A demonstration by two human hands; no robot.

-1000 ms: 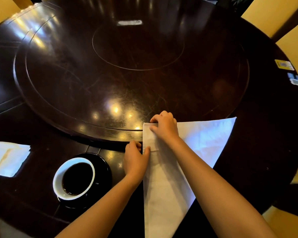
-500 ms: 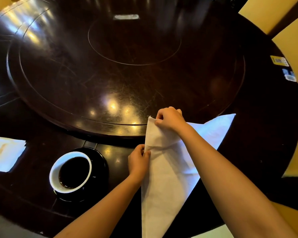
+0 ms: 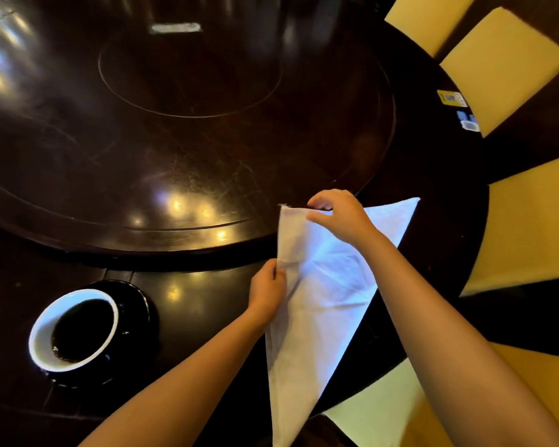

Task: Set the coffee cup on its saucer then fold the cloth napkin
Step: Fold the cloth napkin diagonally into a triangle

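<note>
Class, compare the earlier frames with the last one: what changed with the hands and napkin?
The right hand went from pressing the napkin flat to pinching and lifting its far corner. The left hand keeps pinching the left edge. Cup stays on its saucer.

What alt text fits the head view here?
Both hands pinch a white cloth napkin on a dark round table: right hand at its far corner, left hand along its left edge. A coffee cup sits on its black saucer.

left hand [image 3: 267, 290]: fingers pinched | right hand [image 3: 339, 214]: fingers pinched, raised
</note>
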